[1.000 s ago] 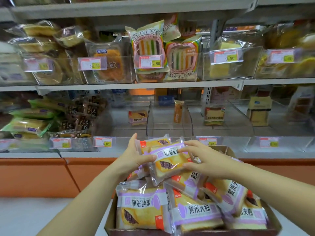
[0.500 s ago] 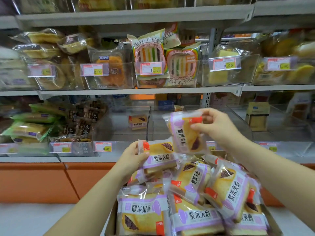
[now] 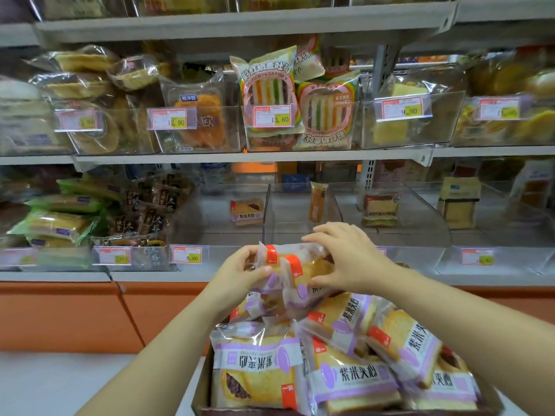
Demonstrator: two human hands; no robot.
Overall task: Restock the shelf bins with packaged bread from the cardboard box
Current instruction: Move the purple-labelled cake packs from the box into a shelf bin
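Bread packs (image 3: 300, 265) raised just over the full cardboard box (image 3: 200, 385)!
Your left hand (image 3: 240, 270) and right hand (image 3: 345, 256) curl fingers round them, red tabs up, long axes near upright; beyond your fingers, the clear bin (image 3: 228, 235) holds a single pack (image 3: 247, 211).

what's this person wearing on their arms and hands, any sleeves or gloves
Nothing visible. Both forearms are bare to the edge of the picture, with no sleeves in view. The left hand and right hand have no gloves, and no rings, watch or bracelet show.
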